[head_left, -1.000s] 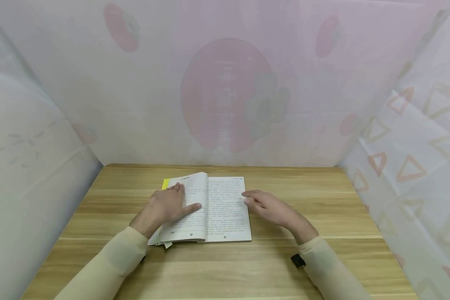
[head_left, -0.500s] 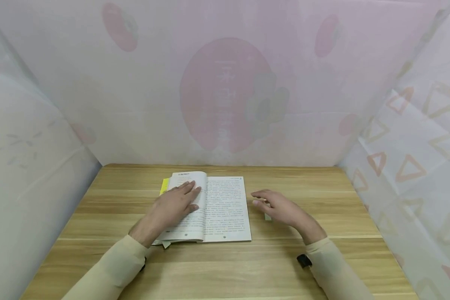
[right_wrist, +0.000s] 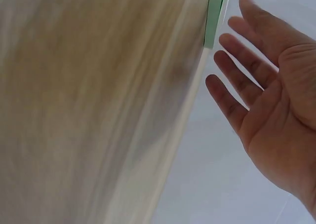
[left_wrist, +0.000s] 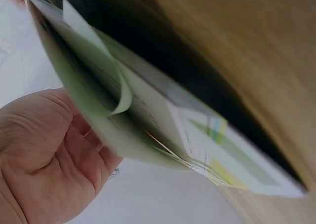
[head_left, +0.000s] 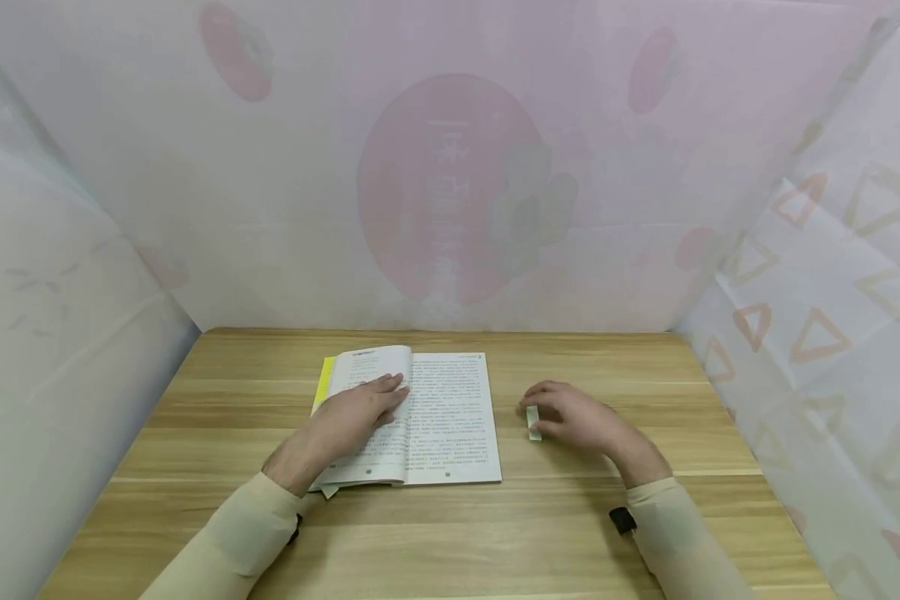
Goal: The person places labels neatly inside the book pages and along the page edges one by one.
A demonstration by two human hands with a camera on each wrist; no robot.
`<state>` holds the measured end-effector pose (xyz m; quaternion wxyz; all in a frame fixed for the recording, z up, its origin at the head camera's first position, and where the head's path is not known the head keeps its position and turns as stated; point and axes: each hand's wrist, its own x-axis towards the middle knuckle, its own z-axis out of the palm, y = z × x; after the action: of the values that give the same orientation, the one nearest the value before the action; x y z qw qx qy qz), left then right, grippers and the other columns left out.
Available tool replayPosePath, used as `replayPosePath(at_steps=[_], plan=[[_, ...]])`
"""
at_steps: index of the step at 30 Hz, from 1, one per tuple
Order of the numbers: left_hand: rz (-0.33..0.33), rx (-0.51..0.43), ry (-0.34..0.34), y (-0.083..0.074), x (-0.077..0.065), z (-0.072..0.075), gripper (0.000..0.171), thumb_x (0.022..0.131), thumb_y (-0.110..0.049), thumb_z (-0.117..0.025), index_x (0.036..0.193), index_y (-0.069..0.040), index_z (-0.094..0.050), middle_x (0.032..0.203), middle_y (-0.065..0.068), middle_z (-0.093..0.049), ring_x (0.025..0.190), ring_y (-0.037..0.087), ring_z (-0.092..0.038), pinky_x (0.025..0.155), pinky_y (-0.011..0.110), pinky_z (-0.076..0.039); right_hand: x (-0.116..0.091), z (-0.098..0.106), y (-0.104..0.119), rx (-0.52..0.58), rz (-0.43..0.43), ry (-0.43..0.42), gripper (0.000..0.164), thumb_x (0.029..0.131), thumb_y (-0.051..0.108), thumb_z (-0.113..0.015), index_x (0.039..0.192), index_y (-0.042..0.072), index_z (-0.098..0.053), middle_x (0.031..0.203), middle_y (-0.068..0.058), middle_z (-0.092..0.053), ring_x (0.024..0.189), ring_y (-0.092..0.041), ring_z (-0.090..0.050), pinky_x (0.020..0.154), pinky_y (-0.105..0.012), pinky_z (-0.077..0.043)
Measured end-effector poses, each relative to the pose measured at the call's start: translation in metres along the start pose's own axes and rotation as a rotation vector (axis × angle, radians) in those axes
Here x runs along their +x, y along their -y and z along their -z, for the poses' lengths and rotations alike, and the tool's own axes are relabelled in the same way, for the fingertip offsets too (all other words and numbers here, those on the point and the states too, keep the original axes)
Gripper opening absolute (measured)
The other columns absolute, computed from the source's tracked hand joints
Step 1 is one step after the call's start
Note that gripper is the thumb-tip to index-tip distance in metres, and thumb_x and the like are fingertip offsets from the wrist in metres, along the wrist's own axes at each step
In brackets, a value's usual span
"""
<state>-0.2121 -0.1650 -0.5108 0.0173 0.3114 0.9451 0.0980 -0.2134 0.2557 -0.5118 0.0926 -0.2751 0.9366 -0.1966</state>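
An open book (head_left: 450, 417) lies on the table, its pages full of small print. My left hand (head_left: 348, 422) rests on the left page with its fingers reaching toward the spine. In the left wrist view the left hand (left_wrist: 54, 155) lies against the outer side of the lifted pages. A pale green paper slip (left_wrist: 118, 81) curls out from between them. Right of the book is a small pale green pad (head_left: 533, 423), like sticky notes. My right hand (head_left: 581, 417) hovers around it, fingers loosely bent. In the right wrist view the right hand (right_wrist: 269, 93) appears apart from the green pad (right_wrist: 214, 17).
A yellow edge (head_left: 325, 379) shows under the book's upper left side. The wooden table (head_left: 450, 550) meets a printed cloth wall (head_left: 292, 250) at the back, with more cloth at both sides. A black wrist device (head_left: 622, 521) sits at the right sleeve.
My right hand has moved right, away from the book's edge, to the green pad, which has come into view. My left hand has slid across the left page toward the spine.
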Motion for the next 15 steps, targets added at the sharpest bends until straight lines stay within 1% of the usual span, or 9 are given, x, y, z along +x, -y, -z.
replayPosePath(at_steps=[5, 7, 10, 12, 15], plan=[[0.009, -0.047, 0.034, 0.002, 0.002, 0.002, 0.053, 0.116, -0.015, -0.074, 0.166, -0.002, -0.064, 0.181, 0.021, -0.054, 0.168, 0.042, -0.057, 0.133, 0.061, -0.053, -0.004, 0.005, -0.004, -0.012, 0.040, 0.072, 0.052, 0.102, 0.022, -0.092, 0.151, 0.009, -0.079, 0.167, -0.019, -0.068, 0.156, -0.046, -0.065, 0.132, -0.066, -0.053], [0.010, -0.061, 0.047, 0.003, 0.002, 0.004, 0.053, 0.117, -0.014, -0.072, 0.167, -0.002, -0.063, 0.181, 0.021, -0.054, 0.169, 0.042, -0.056, 0.134, 0.061, -0.052, -0.004, 0.005, -0.004, -0.013, 0.045, 0.095, 0.053, 0.102, 0.022, -0.093, 0.151, 0.008, -0.079, 0.168, -0.019, -0.066, 0.156, -0.045, -0.065, 0.131, -0.064, -0.054], [0.022, -0.101, 0.081, 0.004, 0.003, 0.006, 0.053, 0.119, -0.016, -0.069, 0.169, -0.002, -0.060, 0.183, 0.021, -0.051, 0.172, 0.041, -0.052, 0.138, 0.061, -0.048, -0.002, 0.005, -0.004, -0.029, 0.057, 0.099, 0.050, 0.103, 0.020, -0.093, 0.149, 0.008, -0.080, 0.166, -0.018, -0.067, 0.152, -0.043, -0.068, 0.128, -0.061, -0.058], [0.028, -0.128, 0.113, 0.004, 0.003, 0.008, 0.057, 0.120, -0.022, -0.069, 0.172, -0.001, -0.057, 0.185, 0.022, -0.047, 0.174, 0.042, -0.048, 0.140, 0.063, -0.045, -0.001, 0.004, -0.003, -0.043, 0.064, 0.092, 0.045, 0.104, 0.020, -0.092, 0.146, 0.008, -0.081, 0.163, -0.018, -0.068, 0.149, -0.042, -0.069, 0.126, -0.060, -0.060], [0.039, -0.170, 0.168, 0.003, 0.003, 0.012, 0.070, 0.118, -0.035, -0.072, 0.176, -0.001, -0.051, 0.189, 0.023, -0.040, 0.178, 0.044, -0.041, 0.143, 0.065, -0.040, 0.001, 0.003, -0.001, -0.049, 0.058, 0.080, 0.040, 0.104, 0.019, -0.091, 0.142, 0.008, -0.083, 0.159, -0.017, -0.070, 0.146, -0.041, -0.070, 0.125, -0.058, -0.061]])
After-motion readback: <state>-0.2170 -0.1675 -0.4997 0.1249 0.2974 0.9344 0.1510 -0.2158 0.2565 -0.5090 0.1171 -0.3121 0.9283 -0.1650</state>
